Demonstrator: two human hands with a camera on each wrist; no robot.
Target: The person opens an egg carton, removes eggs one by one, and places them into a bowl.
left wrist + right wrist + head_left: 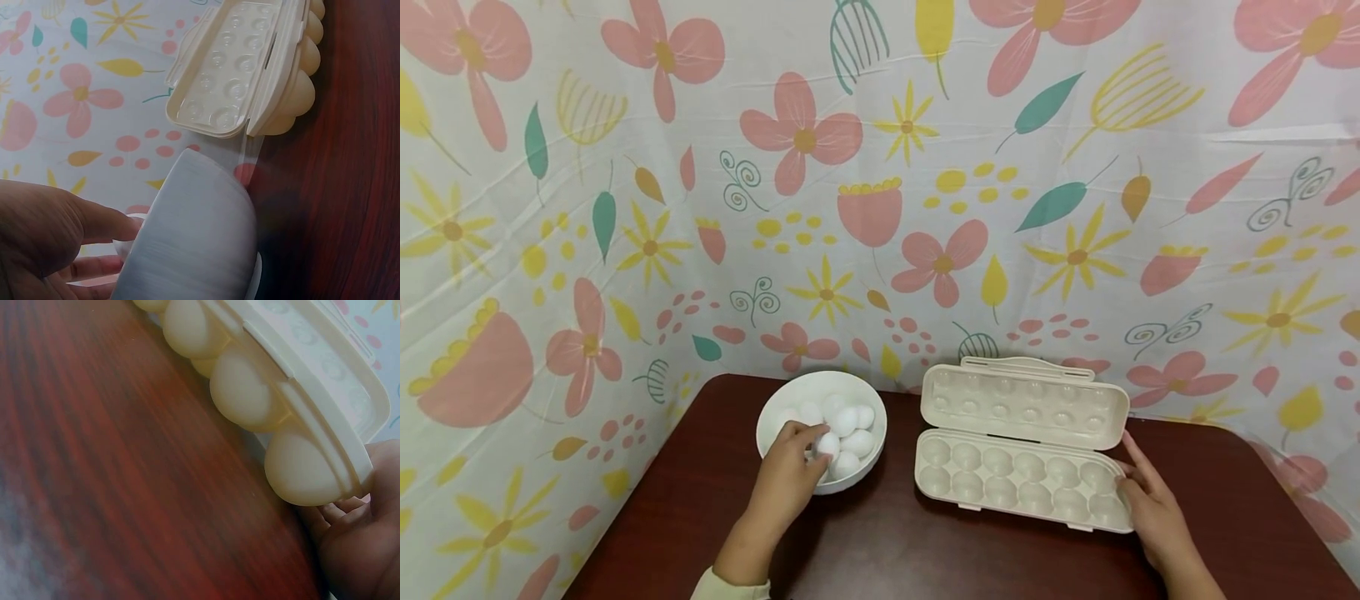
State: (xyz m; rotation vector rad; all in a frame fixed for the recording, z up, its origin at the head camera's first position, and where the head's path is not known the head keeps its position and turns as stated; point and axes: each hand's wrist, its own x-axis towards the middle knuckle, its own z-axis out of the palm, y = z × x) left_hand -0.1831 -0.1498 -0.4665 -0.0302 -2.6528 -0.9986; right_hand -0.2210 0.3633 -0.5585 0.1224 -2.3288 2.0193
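Note:
A white bowl (772, 411) of several white eggs (857, 443) stands at the left in the head view. Over its near side my left hand (790, 468) pinches one egg (828, 445) between thumb and fingers; in the left wrist view the bowl's outer wall (194, 231) hides most of that egg. To the right lies an opened beige plastic egg carton (1030, 477), its lid (1026, 404) folded back and its cups holding nothing. My right hand (1153, 508) grips the carton's right end, and in the right wrist view some fingers are beneath the rim.
A dark red-brown wooden table (880, 550) bears both containers, with a gap between bowl and carton. Behind and to the left hangs a white cloth (865, 292) with printed flowers and leaves, close to the table's back edge.

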